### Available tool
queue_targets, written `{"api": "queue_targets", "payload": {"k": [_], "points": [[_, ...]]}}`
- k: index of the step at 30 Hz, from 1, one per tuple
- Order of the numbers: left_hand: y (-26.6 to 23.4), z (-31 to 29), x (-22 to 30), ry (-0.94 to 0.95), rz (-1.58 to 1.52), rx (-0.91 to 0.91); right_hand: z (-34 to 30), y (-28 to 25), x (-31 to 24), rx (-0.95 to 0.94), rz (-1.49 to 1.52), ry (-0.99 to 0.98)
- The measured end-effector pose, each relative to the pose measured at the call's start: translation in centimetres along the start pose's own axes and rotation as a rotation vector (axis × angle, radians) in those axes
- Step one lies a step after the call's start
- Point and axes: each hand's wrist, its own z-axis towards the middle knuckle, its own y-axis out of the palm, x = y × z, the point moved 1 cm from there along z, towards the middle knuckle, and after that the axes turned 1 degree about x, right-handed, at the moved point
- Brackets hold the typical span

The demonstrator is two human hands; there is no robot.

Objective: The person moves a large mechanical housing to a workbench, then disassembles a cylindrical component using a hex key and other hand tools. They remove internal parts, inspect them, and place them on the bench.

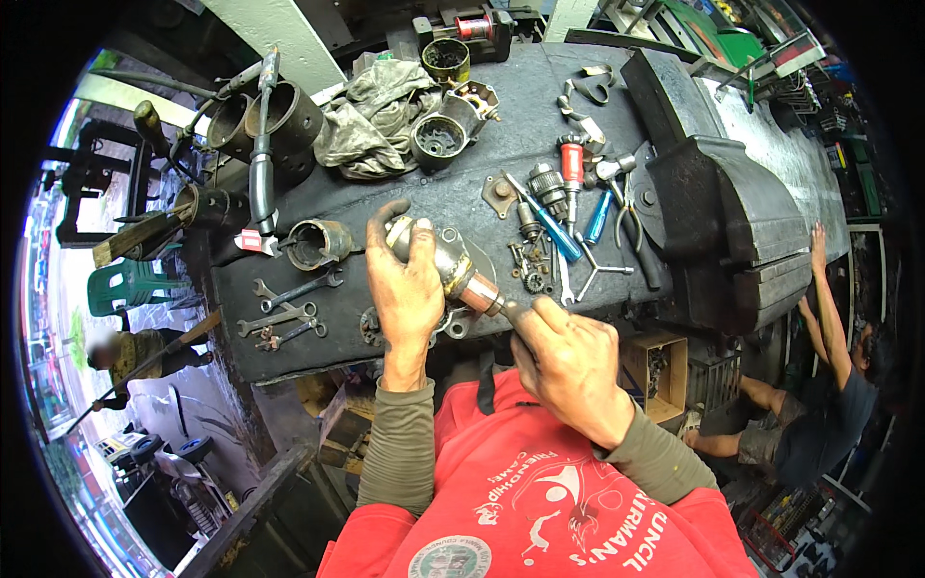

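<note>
My left hand [403, 289] is wrapped round the rounded metal body of a motor armature [451, 260]. Its copper-coloured collar [480, 293] points toward my right hand [573, 366], whose fingers are closed on the narrow shaft end. The armature is held at a slant over the near edge of the dark workbench [356, 207]. A metal housing with bolt holes [457, 326] shows partly beneath it. Left of my left hand stands an open metal cylinder [318, 244], with several wrenches [289, 313] lying in front of it.
Right of centre lie a red-handled tool [571, 166], a drill chuck [547, 188], a blue-handled screwdriver [559, 231] and small bolts [528, 262]. A grey rag [376, 116] lies behind. A black moulded cover [727, 231] rests at the right; another person [829, 414] crouches beyond it.
</note>
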Motion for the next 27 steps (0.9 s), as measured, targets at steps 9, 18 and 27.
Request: {"api": "queue_targets", "payload": {"k": [9,18,27], "points": [[0.1,0.0,-0.3,0.013,0.022,-0.018,-1.4,-0.9,0.7,0.027,0.032,0.031],[0.2,0.1,-0.6,0.006,0.064,-0.002,-1.0,-0.1,0.4,0.013,0.013,0.017],[0.1,0.6,-0.9,0.122,0.125,0.013,0.2,-0.6,0.5,0.100,-0.029,-0.047]]}}
